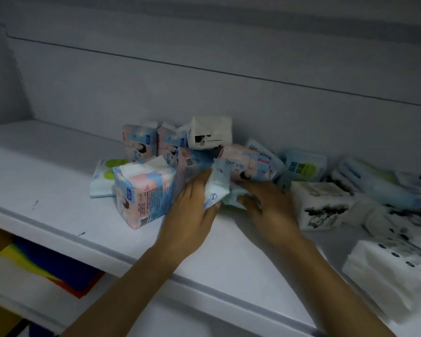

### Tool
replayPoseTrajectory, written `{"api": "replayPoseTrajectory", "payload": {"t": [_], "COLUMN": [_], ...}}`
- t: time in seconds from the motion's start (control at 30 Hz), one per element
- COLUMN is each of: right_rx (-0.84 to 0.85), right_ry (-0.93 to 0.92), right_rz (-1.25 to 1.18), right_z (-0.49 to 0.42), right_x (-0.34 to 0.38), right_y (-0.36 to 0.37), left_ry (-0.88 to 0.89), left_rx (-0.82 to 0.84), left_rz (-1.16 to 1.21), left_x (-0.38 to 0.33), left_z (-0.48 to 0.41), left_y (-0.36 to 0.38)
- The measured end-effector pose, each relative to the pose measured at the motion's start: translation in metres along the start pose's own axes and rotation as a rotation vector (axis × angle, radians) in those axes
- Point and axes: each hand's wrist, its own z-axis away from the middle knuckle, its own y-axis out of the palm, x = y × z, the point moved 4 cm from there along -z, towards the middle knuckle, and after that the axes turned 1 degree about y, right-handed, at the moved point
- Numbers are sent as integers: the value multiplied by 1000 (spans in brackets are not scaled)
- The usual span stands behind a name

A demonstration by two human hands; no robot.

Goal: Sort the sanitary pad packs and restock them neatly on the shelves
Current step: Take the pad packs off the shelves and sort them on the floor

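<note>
A jumble of sanitary pad packs lies on a white shelf (58, 210). My left hand (192, 210) grips a thin white-and-blue pack (216, 186) at the front of the heap. My right hand (268, 205) holds a pale green-white pack (233, 199) right beside it. A pink-and-blue pack (143, 193) stands to the left of my left hand. Two similar packs (139, 142) stand upright behind it, and another pink-and-blue pack (248, 164) lies tilted on top of the heap. A white pack (210, 132) sits on top at the back.
A green-spotted flat pack (102, 178) lies at the left edge of the heap. White packs with black print (319, 205) and blue-green packs (302, 169) crowd the right side. A lower shelf at the bottom left holds colourful items (46, 263). The back wall (156, 93) is plain.
</note>
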Motion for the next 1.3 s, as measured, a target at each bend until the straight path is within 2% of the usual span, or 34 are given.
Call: {"api": "replayPoseTrajectory", "payload": {"t": [0.07,0.17,0.3,0.4,0.47,0.63,0.73,0.87,0.93,1.0,1.07,1.23,1.3], "right_rx": [-88,-254,-269,-144,-54,81,60,56,104,163,234,470,503], "right_ry": [143,365,383,340,217,120,136,217,227,246,284,305,313], "right_rz": [-99,-388,-434,-526,-668,-899,-864,-911,-1030,-1121,-1168,-1031,-967], "right_z": [3,5,8,15,33,106,139,181,203,224,241,276,289], "right_x": [-10,-21,-13,10,37,66,74,94,107,120,128,158,180], "right_y": [-17,-28,-22,-15,-18,-44,-63,-84,-90,-94,-95,-74,-55], "left_ry": [-67,-59,-66,-233,-326,-468,-443,-393,-436,-529,-602,-721,-780], "left_rx": [-21,16,37,-92,-174,-258,-268,-400,-383,-277,-199,-258,-293], "left_rz": [70,72,-23,161,355,511,526,427,599,740,771,800,795], "left_x": [-4,-15,-25,-44,-67,-116,-146,-172,-177,-180,-178,-168,-160], "left_z": [1,4,6,20,36,88,128,174,191,208,228,286,312], "left_y": [-7,-11,-11,-7,1,-9,-21,-45,-53,-53,-52,-68,-92]}}
